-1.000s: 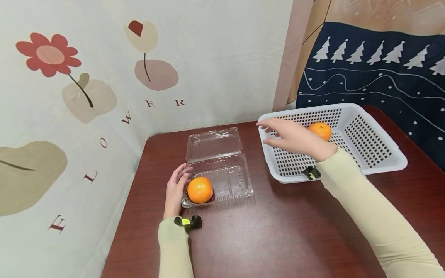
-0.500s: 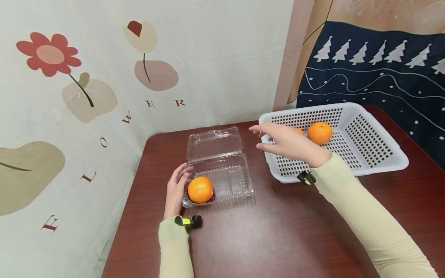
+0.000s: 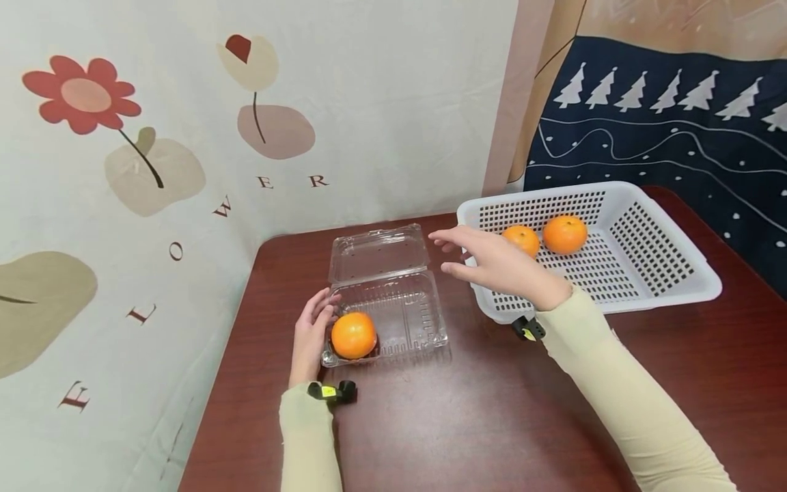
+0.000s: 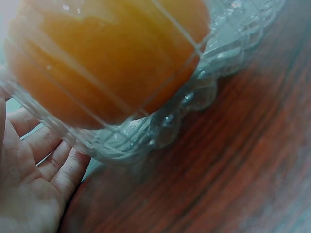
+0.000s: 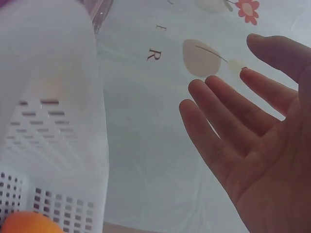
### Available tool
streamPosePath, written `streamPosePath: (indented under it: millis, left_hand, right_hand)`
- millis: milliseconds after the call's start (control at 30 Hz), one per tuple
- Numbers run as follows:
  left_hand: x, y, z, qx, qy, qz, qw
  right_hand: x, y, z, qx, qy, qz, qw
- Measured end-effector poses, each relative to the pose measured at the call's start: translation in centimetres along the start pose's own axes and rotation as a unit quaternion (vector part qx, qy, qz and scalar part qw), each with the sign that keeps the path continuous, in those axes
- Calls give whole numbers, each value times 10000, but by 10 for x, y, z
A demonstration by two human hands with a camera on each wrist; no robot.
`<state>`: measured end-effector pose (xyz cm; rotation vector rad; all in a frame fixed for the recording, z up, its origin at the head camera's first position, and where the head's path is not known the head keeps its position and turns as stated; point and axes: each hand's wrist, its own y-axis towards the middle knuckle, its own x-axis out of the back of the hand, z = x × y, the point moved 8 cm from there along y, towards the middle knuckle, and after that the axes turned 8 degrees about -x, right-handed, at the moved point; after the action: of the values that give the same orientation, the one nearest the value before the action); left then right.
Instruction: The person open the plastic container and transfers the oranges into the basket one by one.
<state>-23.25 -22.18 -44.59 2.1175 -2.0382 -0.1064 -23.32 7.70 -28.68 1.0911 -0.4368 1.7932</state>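
In the head view, a clear plastic clamshell box [image 3: 406, 318] lies with its lid [image 3: 378, 256] folded back. An orange [image 3: 353, 335] sits in its near left corner. My left hand [image 3: 310, 335] rests against the box's left side, fingers fairly straight; the left wrist view shows the fingers [image 4: 53, 155] beside the clear wall, below the orange [image 4: 107, 58]. Over the left rim of a white perforated basket [image 3: 676, 301] hovers my right hand [image 3: 498, 263], holding nothing. Its spread fingers [image 5: 228, 121] show in the right wrist view. Two oranges, one left [image 3: 521, 240] and one right [image 3: 565, 234], lie inside the basket.
Everything stands on a dark red-brown wooden table [image 3: 430, 424]. Behind it hangs a pale flower-print cloth [image 3: 399, 123], with a navy tree-print cloth [image 3: 664, 143] at the right. Each wrist carries a small black camera, left [image 3: 335, 391] and right [image 3: 529, 329].
My right hand has moved left and slightly down from over the basket towards the box, uncovering a second orange in the basket. My left hand and the box have stayed put.
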Motion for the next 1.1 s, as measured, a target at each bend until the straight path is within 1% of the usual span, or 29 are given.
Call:
streamPosePath:
  millis: [100,167,233,367,433,500,600,767,933,1100]
  left_hand:
    - [-1,-2,-5,-8,38,10,10000]
    - [-1,-2,-6,8,35,10,10000]
    - [0,-1,-3,38,11,-8,10000]
    - [3,2,9,14,-7,-32,10000]
    - [3,2,9,10,-24,-32,10000]
    - [2,1,6,-8,-22,-19,10000]
    - [2,0,6,65,-37,-47,10000]
    - [5,3,17,83,95,-118,9999]
    - [5,3,17,5,94,-172,9998]
    - [5,2,16,0,161,-148,9998]
  right_hand:
    - [-2,0,4,118,53,-75,9999]
    - [-3,-1,6,201,74,-148,9997]
    - [-4,-1,9,288,133,-206,9993]
    - [-8,-3,10,320,323,-273,9986]
    - [-11,-4,10,341,426,-286,9981]
    - [-13,-4,11,330,542,-284,9976]
    - [-17,-4,11,290,685,-241,9969]
    - [-24,-4,12,157,815,-200,9963]
    - [-33,-2,19,286,760,-241,9964]
    - [-41,0,28,400,676,-285,9965]
